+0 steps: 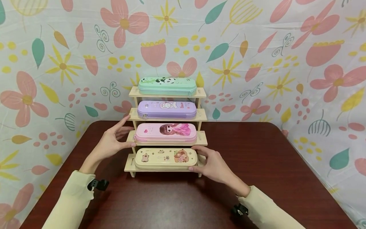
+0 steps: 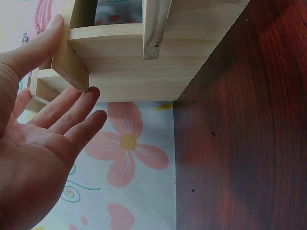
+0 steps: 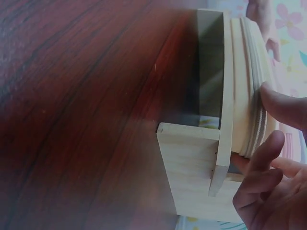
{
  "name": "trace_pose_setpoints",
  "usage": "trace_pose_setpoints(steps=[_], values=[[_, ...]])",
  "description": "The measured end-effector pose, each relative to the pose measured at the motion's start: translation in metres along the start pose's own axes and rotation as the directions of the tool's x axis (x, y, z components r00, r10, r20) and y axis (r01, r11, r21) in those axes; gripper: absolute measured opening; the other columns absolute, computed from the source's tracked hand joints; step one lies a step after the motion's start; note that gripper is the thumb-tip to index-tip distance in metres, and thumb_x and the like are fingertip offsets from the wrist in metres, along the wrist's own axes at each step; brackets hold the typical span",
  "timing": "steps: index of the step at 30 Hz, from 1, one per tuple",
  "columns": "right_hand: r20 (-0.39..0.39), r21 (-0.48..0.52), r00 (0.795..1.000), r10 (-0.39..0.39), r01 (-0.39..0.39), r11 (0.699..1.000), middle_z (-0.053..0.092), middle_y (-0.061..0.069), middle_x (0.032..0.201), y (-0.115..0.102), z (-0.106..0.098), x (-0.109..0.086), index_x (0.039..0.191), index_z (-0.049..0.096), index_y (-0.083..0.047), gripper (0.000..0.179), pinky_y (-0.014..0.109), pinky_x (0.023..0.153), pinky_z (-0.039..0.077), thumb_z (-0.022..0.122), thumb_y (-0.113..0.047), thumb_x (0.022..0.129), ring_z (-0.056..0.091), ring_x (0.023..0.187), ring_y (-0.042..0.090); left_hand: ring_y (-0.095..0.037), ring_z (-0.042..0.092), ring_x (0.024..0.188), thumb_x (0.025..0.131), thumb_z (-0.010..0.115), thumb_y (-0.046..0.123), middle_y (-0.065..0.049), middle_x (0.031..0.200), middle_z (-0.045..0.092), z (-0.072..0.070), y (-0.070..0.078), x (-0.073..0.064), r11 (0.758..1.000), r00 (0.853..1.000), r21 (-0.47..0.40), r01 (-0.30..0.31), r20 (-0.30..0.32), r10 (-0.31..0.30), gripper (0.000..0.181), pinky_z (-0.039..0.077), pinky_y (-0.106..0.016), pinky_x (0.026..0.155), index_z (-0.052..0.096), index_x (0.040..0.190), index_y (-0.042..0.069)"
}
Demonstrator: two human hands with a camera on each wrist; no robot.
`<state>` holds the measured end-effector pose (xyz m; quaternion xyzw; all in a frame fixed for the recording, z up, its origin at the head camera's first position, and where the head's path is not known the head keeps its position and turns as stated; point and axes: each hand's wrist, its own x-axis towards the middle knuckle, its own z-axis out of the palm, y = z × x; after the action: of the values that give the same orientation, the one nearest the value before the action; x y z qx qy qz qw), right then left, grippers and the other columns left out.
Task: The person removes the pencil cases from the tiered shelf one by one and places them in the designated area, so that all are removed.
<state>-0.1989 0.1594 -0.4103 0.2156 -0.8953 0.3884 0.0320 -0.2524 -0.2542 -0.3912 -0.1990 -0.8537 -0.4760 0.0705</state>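
A tiered wooden rack holds one pencil case per step. My right hand grips the right end of the cream pencil case on the lowest step, thumb at its front and index finger at its back edge. In the right wrist view the thumb presses beside the case's zipper. My left hand holds the rack's left side, its thumb at the pink pencil case's step and its index fingertip at the step above. In the left wrist view a plank end lies between thumb and fingertips.
Above the cream case sit a pink pencil case with a doll picture, a purple one and a mint-green panda one on top. The rack stands on a dark reddish table, before a flower-patterned cloth.
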Motion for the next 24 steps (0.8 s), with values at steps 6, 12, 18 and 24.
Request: trace_pose_setpoints(steps=[6, 12, 18, 24], values=[[0.041, 0.123, 0.998, 0.039, -0.044, 0.991, 0.067, 0.006, 0.139, 0.0040, -0.0011, 0.0013, 0.144, 0.065, -0.010, 0.081, 0.049, 0.105, 0.050, 0.101, -0.022, 0.073, 0.061, 0.126, 0.023, -0.041, 0.058, 0.133, 0.085, 0.092, 0.012, -0.019, 0.138, 0.065, 0.0008, 0.0003, 0.0002, 1.000, 1.000, -0.003, 0.008, 0.006, -0.008, 0.106, 0.045, -0.056, 0.112, 0.029, 0.169, 0.031], [0.014, 0.123, 0.998, 0.060, -0.062, 0.990, 0.069, 0.005, 0.136, 0.0043, 0.0025, 0.0026, 0.140, 0.069, -0.011, 0.077, 0.050, 0.105, 0.051, 0.102, -0.025, 0.071, 0.062, 0.124, 0.023, -0.042, 0.057, 0.133, 0.085, 0.092, 0.011, -0.021, 0.139, 0.064, -0.0001, -0.0009, -0.0004, 1.000, 1.000, -0.004, 0.015, 0.010, -0.015, 0.107, 0.045, -0.056, 0.112, 0.029, 0.169, 0.031], [0.004, 0.125, 0.997, 0.077, -0.077, 0.989, 0.070, 0.004, 0.131, 0.0044, -0.0001, 0.0013, 0.136, 0.070, -0.013, 0.072, 0.052, 0.100, 0.053, 0.101, -0.024, 0.072, 0.064, 0.115, 0.025, -0.037, 0.060, 0.132, 0.084, 0.092, 0.013, -0.020, 0.139, 0.065, -0.0003, 0.0002, 0.0010, 1.000, 1.000, 0.002, 0.009, 0.008, -0.009, 0.107, 0.046, -0.054, 0.112, 0.029, 0.169, 0.030], [0.034, 0.131, 0.995, 0.090, -0.094, 0.987, 0.069, 0.004, 0.133, 0.0061, -0.0011, 0.0017, 0.141, 0.068, -0.013, 0.080, 0.041, 0.087, 0.050, 0.102, -0.026, 0.070, 0.059, 0.106, 0.025, -0.038, 0.059, 0.132, 0.084, 0.092, 0.012, -0.020, 0.139, 0.065, -0.0006, 0.0003, 0.0004, 1.000, 1.000, -0.004, 0.012, 0.011, -0.012, 0.107, 0.046, -0.054, 0.112, 0.029, 0.169, 0.029]])
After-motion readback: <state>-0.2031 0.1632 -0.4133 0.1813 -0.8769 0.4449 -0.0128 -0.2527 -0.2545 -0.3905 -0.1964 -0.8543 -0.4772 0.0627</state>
